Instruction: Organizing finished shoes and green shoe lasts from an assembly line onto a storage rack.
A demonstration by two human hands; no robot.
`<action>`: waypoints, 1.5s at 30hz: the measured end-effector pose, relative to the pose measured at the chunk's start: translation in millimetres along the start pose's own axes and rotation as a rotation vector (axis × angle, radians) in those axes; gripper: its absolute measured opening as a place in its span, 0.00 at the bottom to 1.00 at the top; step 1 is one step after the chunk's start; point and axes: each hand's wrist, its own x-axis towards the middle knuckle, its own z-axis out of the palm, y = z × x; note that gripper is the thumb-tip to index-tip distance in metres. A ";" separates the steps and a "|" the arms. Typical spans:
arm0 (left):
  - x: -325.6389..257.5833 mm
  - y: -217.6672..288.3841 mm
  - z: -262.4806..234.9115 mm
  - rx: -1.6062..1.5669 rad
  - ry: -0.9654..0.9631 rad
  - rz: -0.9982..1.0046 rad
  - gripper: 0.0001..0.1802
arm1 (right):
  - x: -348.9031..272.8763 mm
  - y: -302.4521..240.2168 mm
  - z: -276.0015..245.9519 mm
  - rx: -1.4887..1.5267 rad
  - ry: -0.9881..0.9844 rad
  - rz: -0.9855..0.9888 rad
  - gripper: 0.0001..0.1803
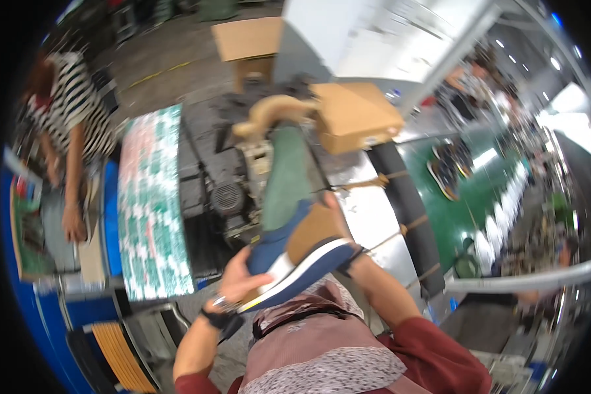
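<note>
A sneaker (299,259) with a navy and brown upper, a white patch and a white and navy sole is held tilted in front of me. Around its lower left end is my left hand (241,279), closed, its thumb on the white patch. My right hand (335,220) grips the brown side from the right; most of its fingers are hidden. A green leg-shaped form (287,167) reaches down from the machine to the sneaker. Whether the sneaker sits on it or just in front, I cannot tell. Blurred at the form's upper end is a curved tan piece (272,110).
A dark machine motor (228,197) stands left of the form. Cardboard boxes (358,117) sit behind. At right, a green conveyor (433,197) carries dark shoes (448,172) and a row of white items (499,220). A co-worker in stripes (82,98) works at left, beyond a green-white panel (154,203).
</note>
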 end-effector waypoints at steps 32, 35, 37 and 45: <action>255.4 -132.9 307.8 1.407 -0.093 0.316 0.43 | -193.6 -23.5 -325.6 -1.223 1.082 -0.494 0.33; 247.1 -170.8 319.6 1.414 -0.145 0.282 0.43 | -181.7 -24.0 -337.8 -1.221 1.073 -0.448 0.34; 224.2 -158.4 310.3 1.404 -0.077 0.305 0.41 | -172.7 -19.6 -326.0 -1.212 1.059 -0.487 0.35; 162.0 -159.5 272.5 1.111 -0.061 0.210 0.44 | -190.9 -14.6 -327.3 -1.046 0.977 -0.501 0.36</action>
